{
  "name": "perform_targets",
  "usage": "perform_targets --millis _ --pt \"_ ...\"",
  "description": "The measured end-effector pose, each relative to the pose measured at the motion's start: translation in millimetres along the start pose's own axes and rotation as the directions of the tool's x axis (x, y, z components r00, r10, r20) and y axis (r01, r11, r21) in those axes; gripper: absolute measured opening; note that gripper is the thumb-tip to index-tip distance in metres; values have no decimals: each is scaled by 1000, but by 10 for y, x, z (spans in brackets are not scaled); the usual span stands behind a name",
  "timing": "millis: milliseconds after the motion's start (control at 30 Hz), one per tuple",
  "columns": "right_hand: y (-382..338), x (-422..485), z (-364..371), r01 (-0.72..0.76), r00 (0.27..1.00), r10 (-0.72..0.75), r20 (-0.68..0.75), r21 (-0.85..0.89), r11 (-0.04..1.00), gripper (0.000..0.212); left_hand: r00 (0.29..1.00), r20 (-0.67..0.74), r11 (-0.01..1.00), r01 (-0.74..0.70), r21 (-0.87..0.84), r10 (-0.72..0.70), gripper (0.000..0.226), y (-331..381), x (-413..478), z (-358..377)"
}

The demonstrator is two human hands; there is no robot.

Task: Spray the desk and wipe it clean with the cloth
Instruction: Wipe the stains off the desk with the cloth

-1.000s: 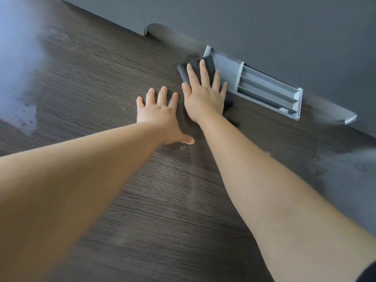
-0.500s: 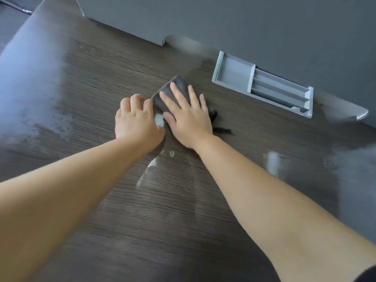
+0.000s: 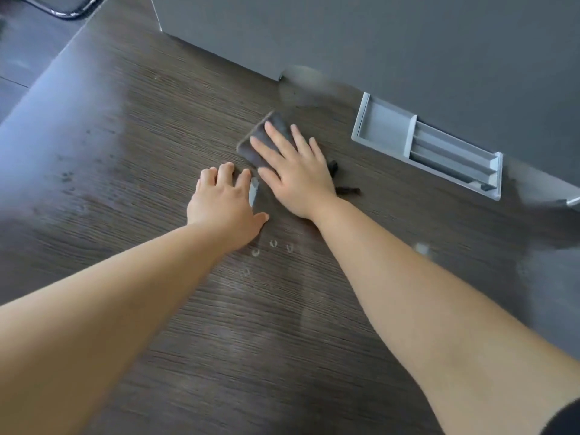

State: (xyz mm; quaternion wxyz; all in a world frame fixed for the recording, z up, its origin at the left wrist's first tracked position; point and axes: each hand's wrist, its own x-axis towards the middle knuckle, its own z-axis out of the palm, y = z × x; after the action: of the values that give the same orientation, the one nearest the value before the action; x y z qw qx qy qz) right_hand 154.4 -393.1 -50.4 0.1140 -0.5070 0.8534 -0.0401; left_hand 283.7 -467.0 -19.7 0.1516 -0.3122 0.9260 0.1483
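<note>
The dark wood-grain desk [image 3: 150,142] fills the view, with a wet sheen and a few small droplets [image 3: 273,244] near my wrists. A dark grey folded cloth [image 3: 260,139] lies on it, and my right hand [image 3: 295,174] presses flat on top of the cloth with fingers spread. A black strand of the cloth [image 3: 346,191] sticks out by my right wrist. My left hand [image 3: 224,205] rests on the desk just left of the cloth, fingers slightly curled, holding nothing. No spray bottle is in view.
A grey plastic organiser tray [image 3: 386,128] sits against the grey back panel [image 3: 376,36], to the right of the cloth. The desk's left edge runs diagonally at upper left, where a dark rounded object [image 3: 62,6] shows beyond it.
My right hand has slid the cloth away from the tray's left end, leftward and toward me. My left hand moved along beside it and curled its fingers slightly.
</note>
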Motion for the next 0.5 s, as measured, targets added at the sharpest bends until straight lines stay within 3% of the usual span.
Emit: perform_targets --millis 67,133,200,267,333,400,500 --pt "280 -126 -36 6 1000 -7 -13 -24 1000 50 1000 8 1000 -17 -14 17 81 -38 -14 -8" --pt "494 -89 -57 -246 968 244 -54 -30 969 49 999 14 998 -29 -47 30 76 -72 -36 -20" --pt "446 119 -67 -525 848 527 -60 41 850 49 1000 5 996 -27 -84 28 72 -93 -47 -34" --pt "170 346 -58 -621 775 629 -62 106 776 50 1000 -11 989 -13 -146 11 66 -83 -42 -45" --pt "-147 434 -26 -504 857 511 -63 102 858 51 997 -65 965 12 -262 -31 54 -91 -32 -65" --pt "-314 288 48 -229 972 230 -47 31 973 51 987 -140 922 24 -386 -85 42 -137 -52 -65" --pt "-71 -96 70 169 985 -170 -29 -35 985 49 964 -241 900 -2 -436 -114 34 -231 -142 -35"
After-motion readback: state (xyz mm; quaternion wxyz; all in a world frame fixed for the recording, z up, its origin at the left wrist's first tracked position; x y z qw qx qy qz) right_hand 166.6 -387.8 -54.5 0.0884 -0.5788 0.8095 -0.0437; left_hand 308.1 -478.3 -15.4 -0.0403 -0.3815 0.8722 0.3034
